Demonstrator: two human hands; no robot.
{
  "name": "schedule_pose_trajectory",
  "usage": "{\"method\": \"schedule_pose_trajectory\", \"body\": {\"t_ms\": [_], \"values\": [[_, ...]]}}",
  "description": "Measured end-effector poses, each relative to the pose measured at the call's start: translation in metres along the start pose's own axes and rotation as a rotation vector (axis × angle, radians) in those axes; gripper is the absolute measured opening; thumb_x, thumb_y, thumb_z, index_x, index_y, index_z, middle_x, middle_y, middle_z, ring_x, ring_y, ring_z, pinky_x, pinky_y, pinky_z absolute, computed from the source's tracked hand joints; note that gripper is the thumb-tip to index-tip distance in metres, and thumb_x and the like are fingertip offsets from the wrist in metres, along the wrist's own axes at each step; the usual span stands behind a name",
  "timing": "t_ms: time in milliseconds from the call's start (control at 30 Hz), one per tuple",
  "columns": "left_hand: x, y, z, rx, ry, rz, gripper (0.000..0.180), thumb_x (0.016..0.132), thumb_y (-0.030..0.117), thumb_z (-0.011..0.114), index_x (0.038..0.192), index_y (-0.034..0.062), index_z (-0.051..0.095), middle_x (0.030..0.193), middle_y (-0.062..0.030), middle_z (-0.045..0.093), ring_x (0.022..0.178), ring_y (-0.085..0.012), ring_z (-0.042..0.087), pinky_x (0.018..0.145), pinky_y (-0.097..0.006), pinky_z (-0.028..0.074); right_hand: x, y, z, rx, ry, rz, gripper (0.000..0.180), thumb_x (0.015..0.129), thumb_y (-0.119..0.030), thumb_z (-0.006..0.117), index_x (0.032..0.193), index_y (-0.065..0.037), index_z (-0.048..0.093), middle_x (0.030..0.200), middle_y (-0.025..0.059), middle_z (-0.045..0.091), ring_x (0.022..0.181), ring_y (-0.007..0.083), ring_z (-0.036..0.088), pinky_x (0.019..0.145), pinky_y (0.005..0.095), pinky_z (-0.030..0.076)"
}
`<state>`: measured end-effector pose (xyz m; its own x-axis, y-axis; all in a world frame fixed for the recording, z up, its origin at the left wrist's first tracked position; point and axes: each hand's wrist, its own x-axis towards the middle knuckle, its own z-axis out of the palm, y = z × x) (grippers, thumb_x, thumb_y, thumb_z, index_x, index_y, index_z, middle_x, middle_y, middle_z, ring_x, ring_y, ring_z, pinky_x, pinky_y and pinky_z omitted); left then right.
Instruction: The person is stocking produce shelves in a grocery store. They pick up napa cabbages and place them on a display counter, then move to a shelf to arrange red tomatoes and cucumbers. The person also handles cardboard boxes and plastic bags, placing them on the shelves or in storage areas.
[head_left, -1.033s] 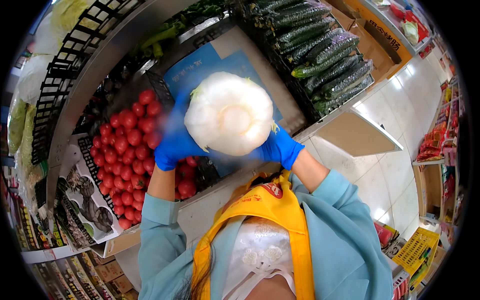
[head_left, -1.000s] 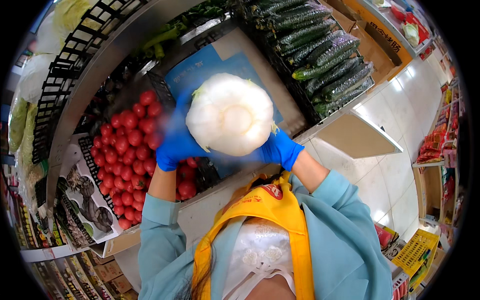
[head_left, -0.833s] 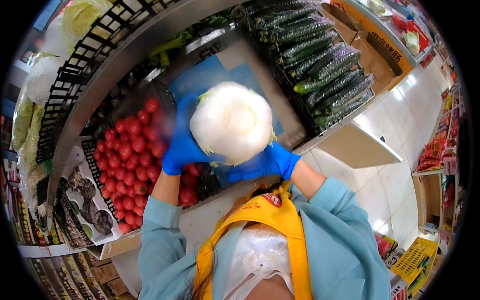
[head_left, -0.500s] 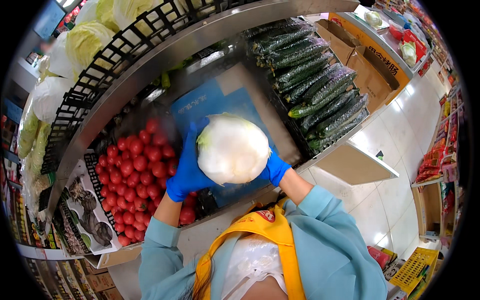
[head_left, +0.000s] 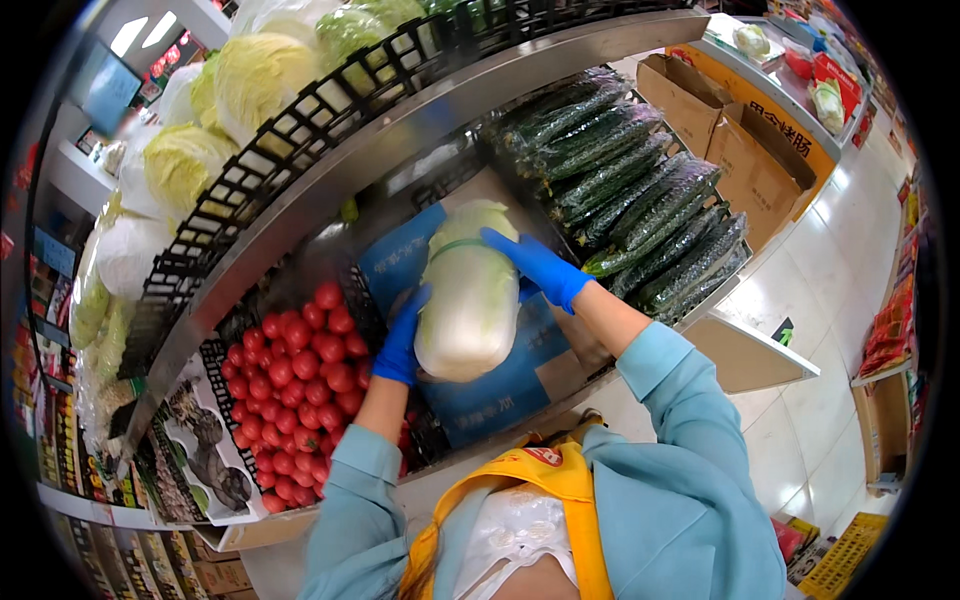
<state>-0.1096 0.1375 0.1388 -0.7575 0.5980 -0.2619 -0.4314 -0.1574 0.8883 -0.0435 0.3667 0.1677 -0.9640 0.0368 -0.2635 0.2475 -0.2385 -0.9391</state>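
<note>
A pale napa cabbage (head_left: pixel 467 315) with a green band around its leafy end lies lengthwise between my blue-gloved hands. Its white base points toward me. My left hand (head_left: pixel 404 338) grips the left side, fingers along the leaves. My right hand (head_left: pixel 540 268) holds the right side near the band, its fingertips on the upper leaves and the rest partly hidden. Beneath the cabbage is a blue cardboard sheet (head_left: pixel 490 403); whether the two touch, I cannot tell.
Red tomatoes (head_left: pixel 300 385) fill the crate on the left, and wrapped cucumbers (head_left: pixel 650 200) the one on the right. A metal shelf edge (head_left: pixel 420 95) crosses above, with a black basket (head_left: pixel 290 140) of more cabbages. Cardboard boxes (head_left: pixel 755 160) stand far right.
The cabbage has tipped from base-up to lying lengthwise, showing its band and leaves. My right hand has moved up to its far right side. The view has shifted slightly.
</note>
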Motion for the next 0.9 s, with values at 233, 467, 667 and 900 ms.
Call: {"method": "schedule_pose_trajectory", "body": {"t_ms": [233,467,667,900], "values": [[0.027,-0.050,-0.028,-0.518,-0.081,0.028,0.045,0.092,0.034,0.044,0.125,0.0023,0.046,0.125,-0.0099,0.050,0.113,-0.0236,0.048,0.098,-0.033,0.037,0.015,0.012,-0.034,0.235,0.099,-0.102,0.074,0.081,-0.059,0.050,0.129,-0.004,0.038,0.115,0.0133,0.052,0.088,0.0185,0.056,0.068,0.0304,0.049],[0.037,-0.094,-0.009,-0.442,-0.042,0.156,0.047,0.094,0.037,0.039,0.127,0.0047,0.043,0.126,-0.0075,0.049,0.114,-0.0228,0.046,0.097,-0.033,0.037,0.005,0.112,-0.018,1.018,-0.274,-0.006,0.059,0.088,-0.049,0.045,0.130,-0.008,0.041,0.127,0.0101,0.049,0.104,0.0199,0.054,0.089,0.0342,0.044],[0.038,-0.086,-0.022,-0.289,-0.296,-0.133,0.049,0.092,0.036,0.043,0.128,0.0038,0.041,0.128,-0.0077,0.045,0.110,-0.0202,0.049,0.092,-0.034,0.041,-0.008,0.104,-0.018,0.916,-0.046,0.046,0.054,0.090,-0.038,0.049,0.133,-0.007,0.037,0.133,0.0064,0.043,0.117,0.0162,0.044,0.097,0.0299,0.037],[0.044,-0.124,-0.012,-0.554,0.011,-0.130,0.051,0.090,0.033,0.047,0.130,0.0022,0.038,0.126,-0.0125,0.048,0.114,-0.0255,0.046,0.098,-0.038,0.036,-0.021,0.091,-0.016,0.281,0.260,-0.073,0.064,0.085,-0.047,0.053,0.134,-0.010,0.037,0.127,0.0059,0.047,0.115,0.0161,0.045,0.096,0.0314,0.037]]}}
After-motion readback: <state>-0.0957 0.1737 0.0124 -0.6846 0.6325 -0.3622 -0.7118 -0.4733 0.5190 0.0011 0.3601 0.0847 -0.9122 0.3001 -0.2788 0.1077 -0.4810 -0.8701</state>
